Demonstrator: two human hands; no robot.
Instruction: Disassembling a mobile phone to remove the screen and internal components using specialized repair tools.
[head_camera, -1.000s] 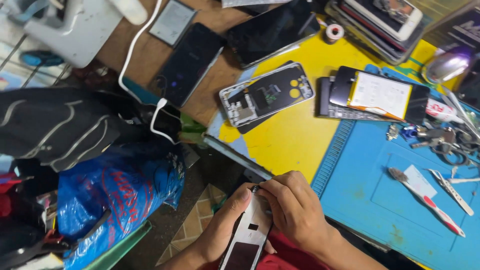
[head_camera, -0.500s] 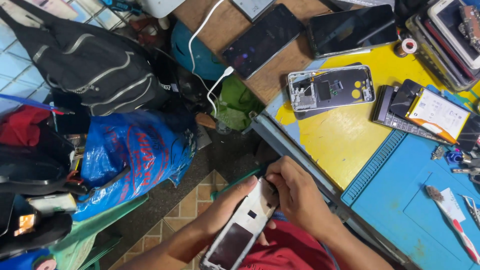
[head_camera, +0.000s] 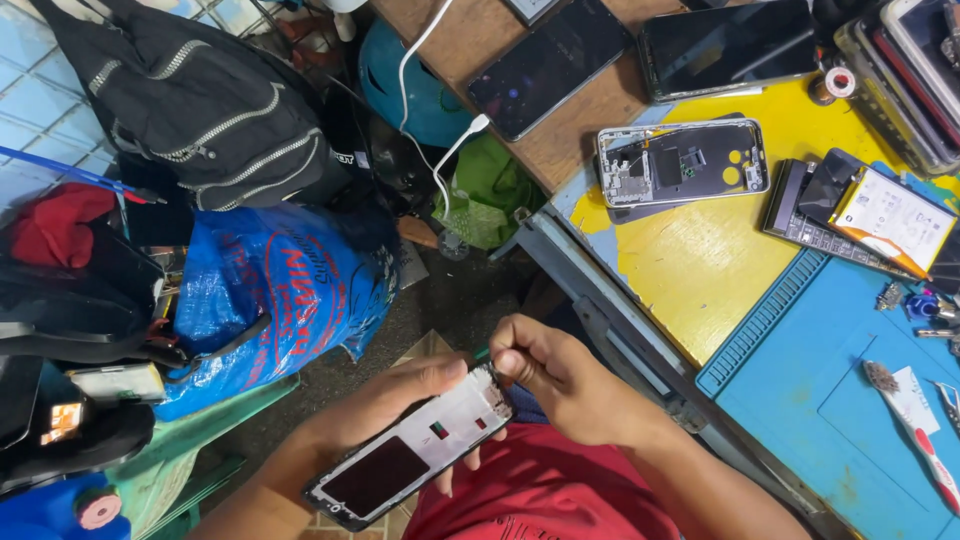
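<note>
- Both of your hands were on the phone frame (head_camera: 412, 458), which lay tilted over your lap, below the table's edge.
- Your left hand (head_camera: 395, 400) cradled it from beneath, fingers closed round its upper end.
- Your right hand (head_camera: 560, 375) was pinched shut at the frame's top corner; whether it gripped a small tool, you couldn't tell.
- Up on the yellow table (head_camera: 700, 265) lay an opened phone (head_camera: 683, 162), well apart, beside a blue mat (head_camera: 830, 400).
- A blue plastic bag (head_camera: 270, 290) sat on the floor to your left.

The phone frame (head_camera: 415, 455) shows matt white plastic and a glossy dark panel, the table (head_camera: 700, 270) worn yellow paint, the mat (head_camera: 840, 400) matt blue rubber.
</note>
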